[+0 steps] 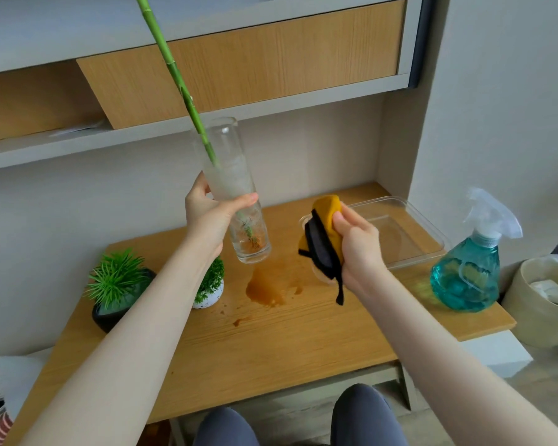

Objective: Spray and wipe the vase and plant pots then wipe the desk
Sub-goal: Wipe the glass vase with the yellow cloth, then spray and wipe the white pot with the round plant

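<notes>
My left hand (211, 214) grips a tall clear glass vase (231, 175), lifted off the desk and tilted, its upper half fogged with spray. A green bamboo stalk (174, 72) sticks out of its mouth. My right hand (356, 246) holds a bunched yellow cloth with black trim (324, 226) just right of the vase, apart from it. A dark pot with a spiky green plant (116, 284) and a small white speckled pot (210, 292) stand at the left of the wooden desk (271, 346). A brown spill (266, 288) lies under the vase.
A spray bottle of blue liquid (471, 272) stands at the desk's right edge. A clear plastic tray (409, 233) lies behind my right hand. Shelves and a cabinet hang above the desk. A beige basket (545, 304) sits on the floor at the right.
</notes>
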